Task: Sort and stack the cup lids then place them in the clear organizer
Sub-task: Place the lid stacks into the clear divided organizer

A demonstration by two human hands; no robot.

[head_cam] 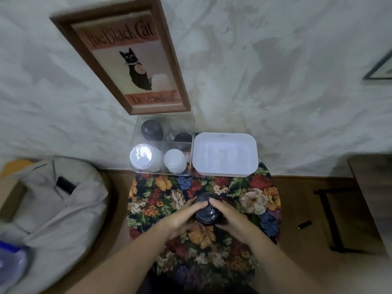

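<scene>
Left hand and right hand both clasp a stack of black lids over the floral surface, short of the clear organizer; squaring rims before lifting should keep it aligned

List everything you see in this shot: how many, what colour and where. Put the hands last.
clear organizer: one, clear, table's back left, by the wall
stored black lids: two stacks, black, organizer's back compartments
large lids: one stack, clear-white, organizer's front left compartment
small lids: one stack, white, organizer's front right compartment
white bin: one, white, right of the organizer
held lid stack: one, black, table's middle
floral cloth: one, multicoloured, covering the table
framed cat poster: one, brown frame, wall
grey fabric bundle: one, grey, left of the table
left hand: one, grips held lid stack
right hand: one, grips held lid stack
</scene>
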